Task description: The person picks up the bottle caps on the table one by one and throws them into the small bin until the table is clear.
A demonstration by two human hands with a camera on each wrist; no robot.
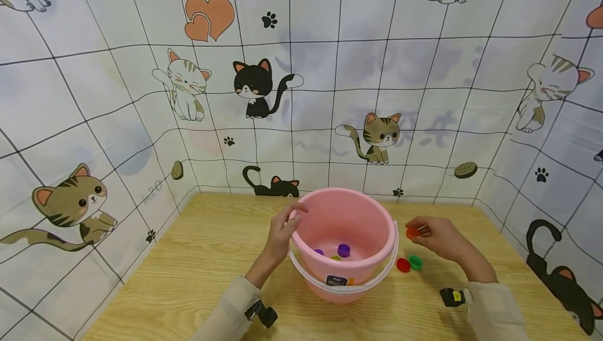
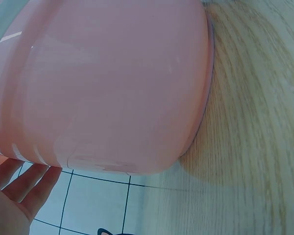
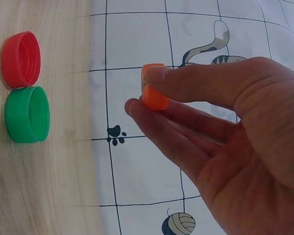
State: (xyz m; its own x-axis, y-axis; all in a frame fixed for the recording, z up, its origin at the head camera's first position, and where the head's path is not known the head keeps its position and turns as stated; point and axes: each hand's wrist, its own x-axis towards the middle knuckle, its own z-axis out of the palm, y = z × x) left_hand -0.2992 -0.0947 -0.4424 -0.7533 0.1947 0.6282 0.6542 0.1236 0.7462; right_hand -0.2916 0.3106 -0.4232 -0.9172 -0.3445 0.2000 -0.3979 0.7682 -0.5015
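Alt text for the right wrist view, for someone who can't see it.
A right hand pinches an orange cap between thumb and fingers. At the picture's left, a red cap and a green cap sit side by side on a wood-grain tabletop.

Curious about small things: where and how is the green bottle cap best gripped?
Probably pinch the green bottle cap by its outer wall, near and far sides, from above: it sits open side up, with the red bottle cap against its left.

Beige sleeves [image 1: 230, 308] carry black wrist cameras [image 1: 268, 317], the right one marked with yellow.
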